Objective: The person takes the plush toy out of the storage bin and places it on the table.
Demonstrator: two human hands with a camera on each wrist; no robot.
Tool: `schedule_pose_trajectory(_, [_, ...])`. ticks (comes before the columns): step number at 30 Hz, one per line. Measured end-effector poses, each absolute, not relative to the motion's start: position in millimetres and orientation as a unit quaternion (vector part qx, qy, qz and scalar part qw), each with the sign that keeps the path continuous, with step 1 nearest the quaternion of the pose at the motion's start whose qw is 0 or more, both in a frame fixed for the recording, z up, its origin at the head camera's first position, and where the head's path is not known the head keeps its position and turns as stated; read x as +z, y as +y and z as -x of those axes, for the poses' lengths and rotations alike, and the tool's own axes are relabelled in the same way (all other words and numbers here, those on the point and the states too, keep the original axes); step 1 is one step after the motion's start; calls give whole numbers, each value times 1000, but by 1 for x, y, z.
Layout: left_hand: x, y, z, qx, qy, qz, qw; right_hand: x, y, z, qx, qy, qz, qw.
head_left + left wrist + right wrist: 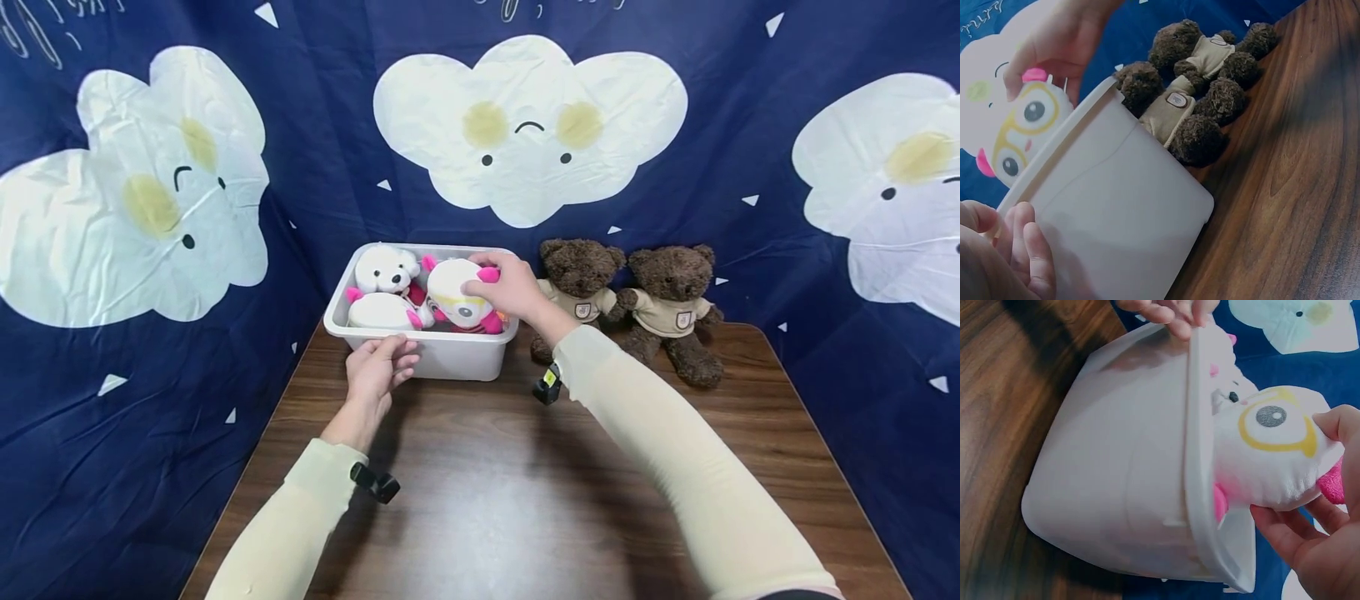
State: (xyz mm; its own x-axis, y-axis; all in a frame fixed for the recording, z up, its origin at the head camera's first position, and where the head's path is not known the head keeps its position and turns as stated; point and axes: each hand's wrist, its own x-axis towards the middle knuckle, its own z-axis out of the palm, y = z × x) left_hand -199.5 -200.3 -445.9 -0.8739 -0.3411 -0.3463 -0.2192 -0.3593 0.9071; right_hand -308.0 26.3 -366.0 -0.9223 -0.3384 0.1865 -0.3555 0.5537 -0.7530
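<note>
A white bin (459, 358) stands at the table's far edge. The left hand (378, 367) pinches its front rim, thumb and fingertips at the edge; in the left wrist view that hand (1010, 256) is at the lower left. The right hand (513, 292) grips a white plush with pink ears and yellow glasses (452, 287) by its head, inside the bin's right half. In the right wrist view the thumb and fingers of the right hand (1329, 506) are round the head of this plush (1279, 462). A white plush dog (381, 268) and another white-and-pink plush (381, 311) lie in the bin's left half.
Two brown teddy bears in beige shirts, one (581, 275) beside the bin and one (672, 287) further right, sit at the back of the wooden table (480, 500). Behind hangs a dark blue cloth (322, 192) with white clouds.
</note>
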Motion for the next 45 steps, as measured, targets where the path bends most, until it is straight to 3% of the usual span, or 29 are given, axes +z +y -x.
schedule_pose_trajectory(23, [-447,-202,202,-787,-564,-244,44,-297,76,298,522,-812,-261,15])
schedule_pose_trajectory(34, [-449,-202,203,-783,-568,-249,45,-267,125,283,521,-808,-266,73])
schedule_pose_trajectory(45, [-449,-202,206,-778,-573,-254,44,-261,218,276,446,-855,-209,162])
